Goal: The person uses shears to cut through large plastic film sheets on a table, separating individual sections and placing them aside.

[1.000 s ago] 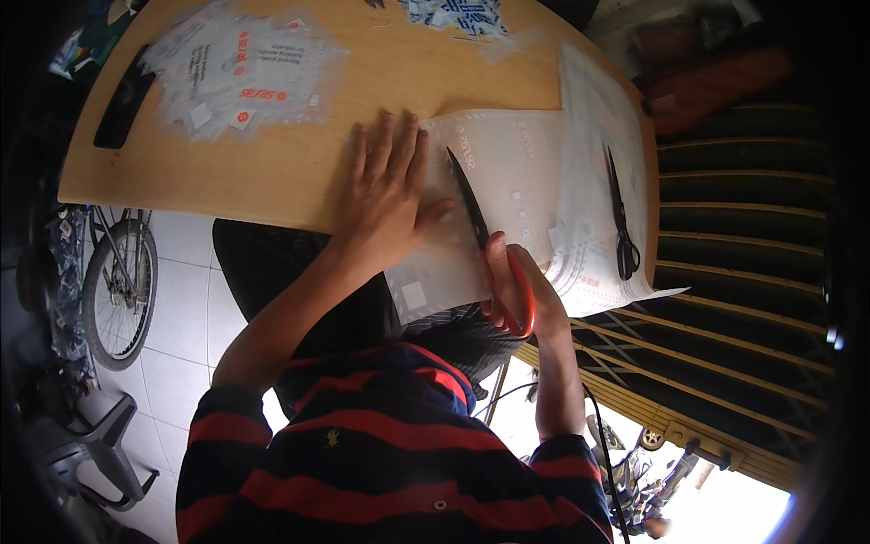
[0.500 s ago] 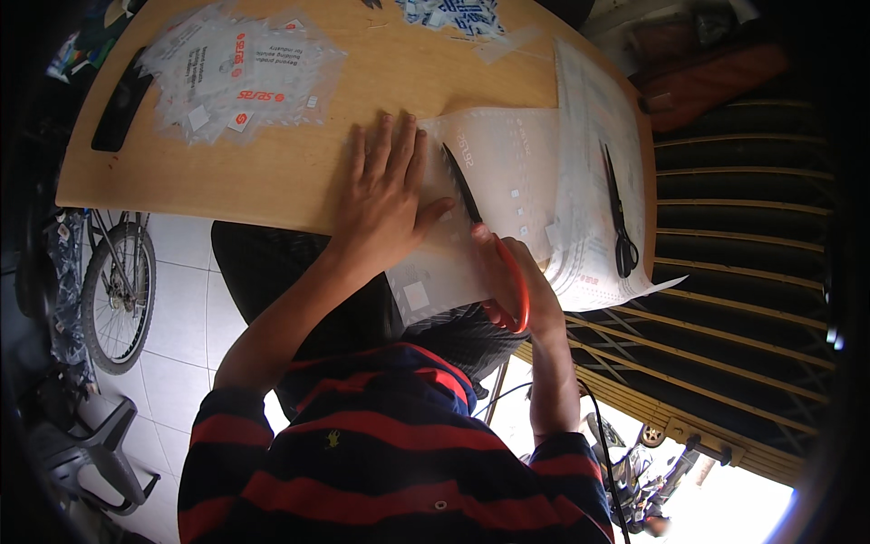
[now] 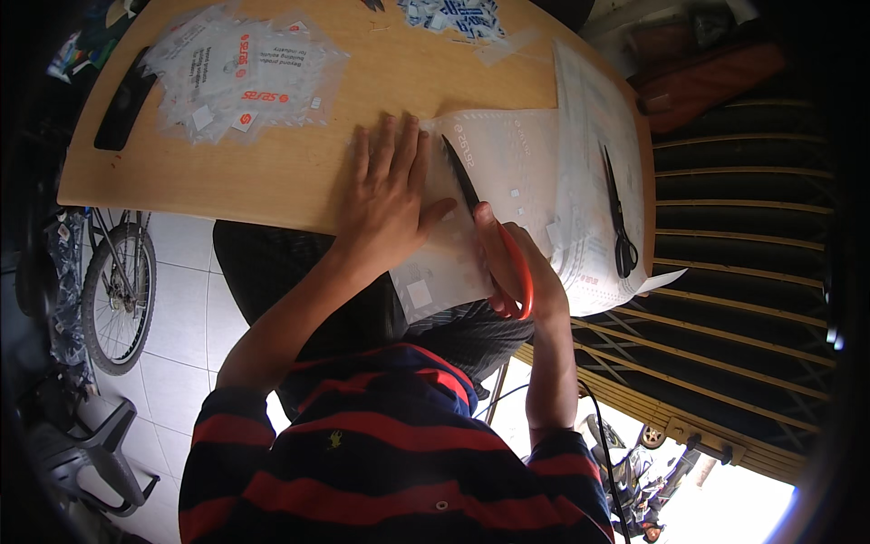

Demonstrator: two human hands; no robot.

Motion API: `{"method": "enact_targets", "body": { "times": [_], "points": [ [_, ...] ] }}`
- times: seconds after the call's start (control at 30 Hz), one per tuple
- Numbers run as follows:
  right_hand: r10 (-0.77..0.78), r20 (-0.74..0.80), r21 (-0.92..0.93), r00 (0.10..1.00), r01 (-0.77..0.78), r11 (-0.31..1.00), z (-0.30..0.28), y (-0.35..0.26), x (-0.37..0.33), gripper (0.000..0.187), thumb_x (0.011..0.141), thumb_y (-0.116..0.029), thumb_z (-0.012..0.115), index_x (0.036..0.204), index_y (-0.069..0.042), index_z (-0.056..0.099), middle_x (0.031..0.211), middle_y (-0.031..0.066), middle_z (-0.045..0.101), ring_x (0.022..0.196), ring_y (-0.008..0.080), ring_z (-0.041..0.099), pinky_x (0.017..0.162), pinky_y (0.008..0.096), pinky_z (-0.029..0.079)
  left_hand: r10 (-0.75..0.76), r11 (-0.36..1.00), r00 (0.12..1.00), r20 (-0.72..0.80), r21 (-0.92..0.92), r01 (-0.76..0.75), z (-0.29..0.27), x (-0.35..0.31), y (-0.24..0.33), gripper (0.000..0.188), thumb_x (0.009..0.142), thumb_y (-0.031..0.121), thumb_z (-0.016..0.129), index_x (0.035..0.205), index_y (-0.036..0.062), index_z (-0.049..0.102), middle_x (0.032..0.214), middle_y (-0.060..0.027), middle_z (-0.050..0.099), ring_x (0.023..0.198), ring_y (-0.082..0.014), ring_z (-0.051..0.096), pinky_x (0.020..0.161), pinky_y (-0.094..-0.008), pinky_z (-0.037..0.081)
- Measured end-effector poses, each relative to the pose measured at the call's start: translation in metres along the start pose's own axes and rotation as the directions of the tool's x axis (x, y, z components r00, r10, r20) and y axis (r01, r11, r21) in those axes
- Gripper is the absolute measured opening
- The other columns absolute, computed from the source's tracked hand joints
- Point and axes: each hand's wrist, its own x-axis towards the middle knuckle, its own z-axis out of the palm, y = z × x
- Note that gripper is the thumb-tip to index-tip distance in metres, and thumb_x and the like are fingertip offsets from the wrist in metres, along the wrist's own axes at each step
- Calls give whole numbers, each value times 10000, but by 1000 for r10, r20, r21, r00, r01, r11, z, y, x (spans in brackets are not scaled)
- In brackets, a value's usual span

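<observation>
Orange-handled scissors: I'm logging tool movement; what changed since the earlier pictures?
The orange-handled scissors and the right hand holding them moved slightly forward over the translucent sheet. Nothing was grasped or released. The left hand stayed flat at the sheet's left side; the black scissors stayed where they lay.

We've got a tan tabletop (image 3: 217, 177). On it: printed clear-plastic pile (image 3: 245, 77); black flat slab (image 3: 120, 116) just left of the pile; blue-and-white pieces (image 3: 453, 16) right of it; translucent printed sheets (image 3: 498, 154) farther right.
</observation>
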Motion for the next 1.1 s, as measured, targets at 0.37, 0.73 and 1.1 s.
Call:
{"method": "enact_targets", "body": {
  "times": [0.37,0.73,1.1],
  "points": [
    [6,1,26,1000,-6,1000,-3,-10,11,867,951,-772,276,682,9,536,416,71,458,308,178,511,287,282,418,-7,1000,1000,11,2,7,1,0,0,810,934,482,585,1471,-85,372,1580,-235,298,1487,-416,226,1212,-594,117],
    [-72,16,-43,997,73,996,-13,-28,21,920,979,-734,256,503,24,468,422,104,467,365,214,550,403,327,474,8,1000,1000,5,22,-8,-1,1,0,806,941,522,568,1448,-84,412,1569,-237,317,1476,-420,239,1203,-598,134],
    [-156,20,76,988,154,985,-19,-26,37,942,940,-801,215,490,-26,504,396,72,450,337,181,503,381,285,428,68,998,998,-16,17,-68,5,0,-7,832,902,562,593,1407,-85,459,1547,-243,348,1468,-419,255,1207,-600,124]
  ]
}}
